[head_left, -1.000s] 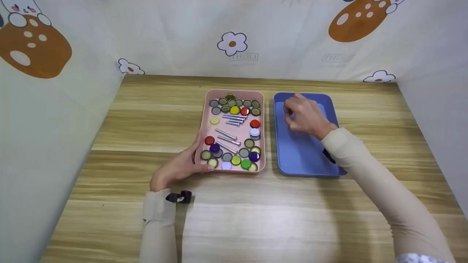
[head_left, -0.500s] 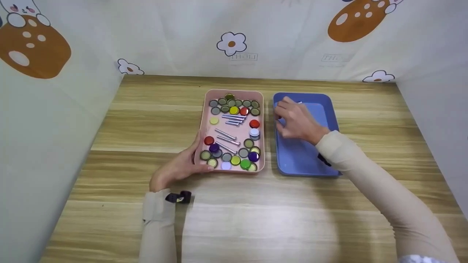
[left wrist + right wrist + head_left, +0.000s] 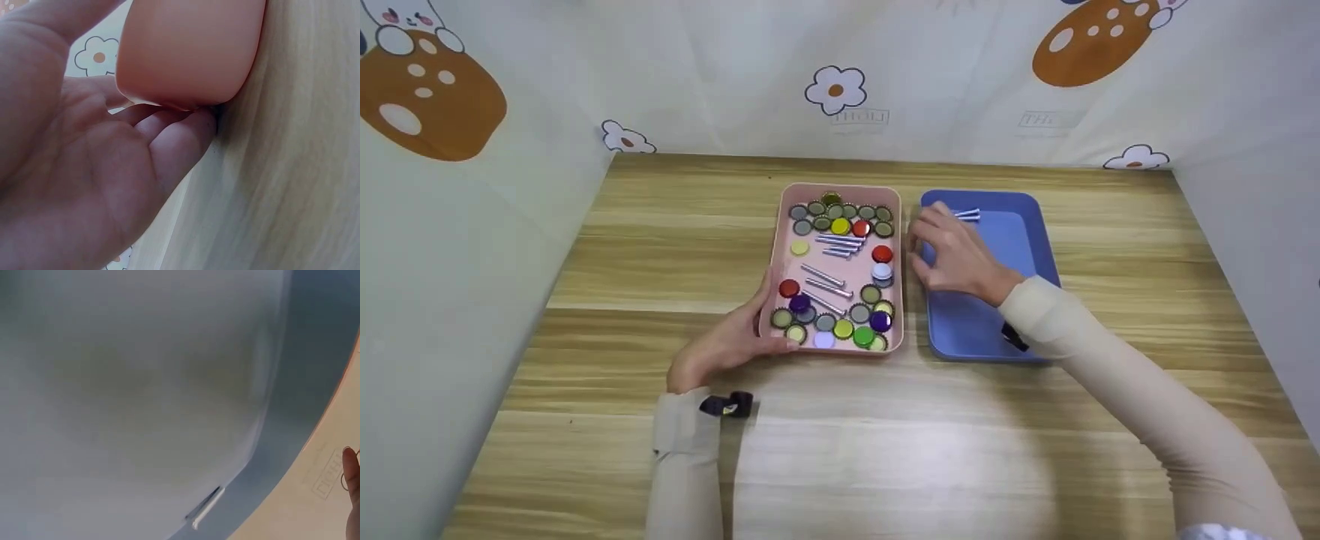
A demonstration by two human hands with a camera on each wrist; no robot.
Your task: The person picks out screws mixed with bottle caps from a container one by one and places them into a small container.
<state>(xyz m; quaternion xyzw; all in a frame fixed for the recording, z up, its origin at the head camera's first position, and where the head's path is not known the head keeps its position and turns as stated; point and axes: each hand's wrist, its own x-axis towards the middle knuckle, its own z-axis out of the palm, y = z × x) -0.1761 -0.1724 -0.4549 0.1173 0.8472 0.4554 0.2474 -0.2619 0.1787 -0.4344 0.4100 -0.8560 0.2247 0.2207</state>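
My left hand (image 3: 727, 341) grips the near left corner of a pink tray (image 3: 787, 265), thumb along the front edge and fingers along the left side. In the left wrist view, fingers curl against the pink tray (image 3: 191, 50) near its base. Several silver bolts (image 3: 826, 276) lie in the tray's middle, in two groups. Bottle caps, many with their undersides up, fill its far and near ends. My right hand (image 3: 956, 251) hovers over the left edge of a blue tray (image 3: 975, 330), fingers loosely bent, nothing seen in them. Silver bolts (image 3: 969, 216) lie at that tray's far end.
The trays stand side by side with a narrow gap on a wooden table (image 3: 885, 435). A white patterned curtain (image 3: 720, 90) rises behind the table. Plain pale walls stand at left and right. A black camera strap (image 3: 727, 405) shows at the left wrist.
My right hand has moved left from inside the blue tray to its left edge, uncovering the bolts at the far end. The left hand and the pink tray stay in place.
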